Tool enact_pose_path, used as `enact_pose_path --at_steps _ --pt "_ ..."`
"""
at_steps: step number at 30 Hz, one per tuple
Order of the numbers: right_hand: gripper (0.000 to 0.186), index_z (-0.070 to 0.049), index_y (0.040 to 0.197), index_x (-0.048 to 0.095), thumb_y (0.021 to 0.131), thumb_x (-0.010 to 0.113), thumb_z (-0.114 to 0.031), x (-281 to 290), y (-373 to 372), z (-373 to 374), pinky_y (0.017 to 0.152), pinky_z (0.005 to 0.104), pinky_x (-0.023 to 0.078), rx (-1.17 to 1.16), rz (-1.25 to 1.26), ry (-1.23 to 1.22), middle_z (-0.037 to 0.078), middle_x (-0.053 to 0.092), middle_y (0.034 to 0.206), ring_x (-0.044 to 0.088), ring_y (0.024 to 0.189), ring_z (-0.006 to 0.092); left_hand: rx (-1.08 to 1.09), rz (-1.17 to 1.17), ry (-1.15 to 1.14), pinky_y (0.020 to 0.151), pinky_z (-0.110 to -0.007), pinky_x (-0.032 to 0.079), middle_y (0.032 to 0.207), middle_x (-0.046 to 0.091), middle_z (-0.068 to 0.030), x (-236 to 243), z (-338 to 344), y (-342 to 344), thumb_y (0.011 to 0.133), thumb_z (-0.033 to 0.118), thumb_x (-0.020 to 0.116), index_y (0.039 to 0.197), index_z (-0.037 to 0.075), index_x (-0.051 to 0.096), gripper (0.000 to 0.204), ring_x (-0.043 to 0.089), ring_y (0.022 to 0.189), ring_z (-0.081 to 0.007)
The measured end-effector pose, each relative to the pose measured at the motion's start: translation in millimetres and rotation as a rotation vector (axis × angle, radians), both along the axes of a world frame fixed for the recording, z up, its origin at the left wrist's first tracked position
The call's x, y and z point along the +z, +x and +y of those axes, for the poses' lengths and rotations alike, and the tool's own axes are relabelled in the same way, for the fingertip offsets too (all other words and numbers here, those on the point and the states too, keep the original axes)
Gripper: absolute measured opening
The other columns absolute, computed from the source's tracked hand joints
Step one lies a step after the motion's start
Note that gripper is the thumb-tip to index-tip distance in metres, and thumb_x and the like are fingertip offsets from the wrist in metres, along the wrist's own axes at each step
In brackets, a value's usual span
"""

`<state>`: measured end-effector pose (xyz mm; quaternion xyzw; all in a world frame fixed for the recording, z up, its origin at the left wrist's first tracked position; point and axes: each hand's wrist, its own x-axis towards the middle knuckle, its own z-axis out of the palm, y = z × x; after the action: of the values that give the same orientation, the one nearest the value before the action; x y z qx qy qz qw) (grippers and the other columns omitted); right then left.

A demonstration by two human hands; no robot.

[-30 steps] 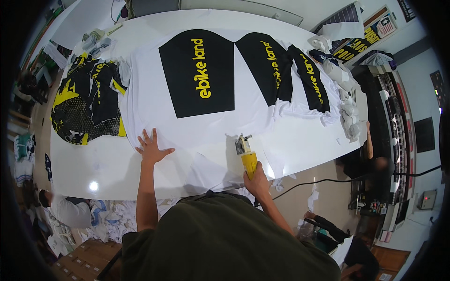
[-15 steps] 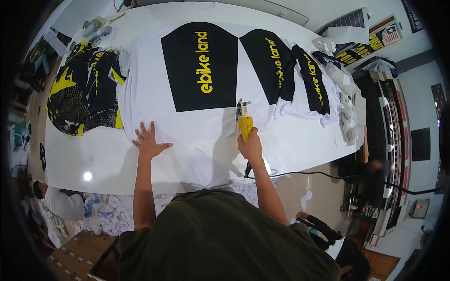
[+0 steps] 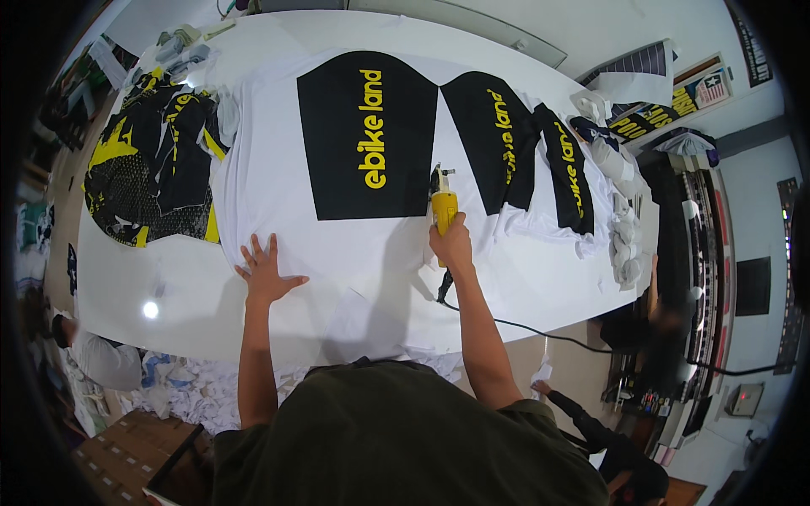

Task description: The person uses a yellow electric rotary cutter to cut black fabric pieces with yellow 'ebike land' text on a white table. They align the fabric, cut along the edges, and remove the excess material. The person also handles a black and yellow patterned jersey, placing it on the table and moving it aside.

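My left hand (image 3: 266, 277) lies flat with spread fingers on the white fabric sheet (image 3: 266, 169), near its front left part. My right hand (image 3: 453, 246) is wrapped round a yellow corded electric fabric cutter (image 3: 444, 211). The cutter's metal head is at the lower right edge of a large black panel (image 3: 333, 160) with yellow lettering. Right of it, a second black panel (image 3: 472, 135) and a narrower black panel (image 3: 557, 169) also carry yellow lettering. White fabric shows between the panels, and it bunches in folds below the two right ones.
Black and yellow patterned pieces (image 3: 181, 160) are heaped at the table's left. Rolled white fabric bundles (image 3: 626, 244) line the right edge of the white table (image 3: 194, 316). The cutter's black cord (image 3: 540, 332) runs off to the right. White scraps (image 3: 202, 392) cover the floor; other people are nearby.
The cutter and my right hand have moved farther away from me, along the large panel's right edge. My left hand stays spread on the fabric. The view has shifted slightly.
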<state>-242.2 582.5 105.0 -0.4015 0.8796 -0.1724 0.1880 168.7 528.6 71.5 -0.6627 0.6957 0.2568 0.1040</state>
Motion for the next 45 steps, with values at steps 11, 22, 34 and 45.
enact_pose_path --at_steps 11,22,34,45 --pt "0.057 0.007 0.12 0.041 0.087 0.071 -0.03 -2.0 -40.4 -86.7 0.085 0.0534 0.059 0.005 0.008 -0.046 0.039 0.068 0.104 0.07 0.095 0.0529 0.02 0.049 -0.018 0.113 -0.082 0.002 0.173 -0.008 -0.0247 0.1 0.3 0.3 0.06 0.071 0.086 0.168 0.018 0.014 0.14 -0.011 0.155 -0.0555" --pt "0.059 0.005 0.118 0.042 0.085 0.073 -0.032 -2.0 -82.0 -178.2 0.089 0.0518 0.058 0.0 0.05 -0.043 0.037 0.069 0.109 0.07 0.102 0.0513 0.043 0.041 0.028 0.114 -0.08 0.002 0.172 -0.006 -0.0275 21.8 -5.1 -8.2 0.059 0.066 0.09 0.167 0.014 0.018 0.14 -0.01 0.155 -0.0549" --pt "0.06 0.005 0.118 0.043 0.084 0.075 -0.033 -6.7 -126.8 -269.4 0.09 0.051 0.058 0.015 0.047 -0.057 0.036 0.068 0.111 0.07 0.104 0.0504 0.044 0.034 0.021 0.116 -0.079 0.003 0.172 -0.009 -0.0266 15.1 -7.2 -8.6 0.057 0.063 0.092 0.168 0.017 0.011 0.145 -0.012 0.156 -0.054" --pt "0.064 0.008 0.121 0.043 0.082 0.075 -0.032 -13.4 -160.9 -332.2 0.091 0.0515 0.058 0.038 0.057 -0.076 0.037 0.068 0.112 0.069 0.105 0.051 0.066 0.045 0.047 0.116 -0.078 0.002 0.171 -0.01 -0.0274 18.4 -13.5 -11.7 0.057 0.062 0.093 0.168 0.016 0.012 0.146 -0.013 0.155 -0.0539"
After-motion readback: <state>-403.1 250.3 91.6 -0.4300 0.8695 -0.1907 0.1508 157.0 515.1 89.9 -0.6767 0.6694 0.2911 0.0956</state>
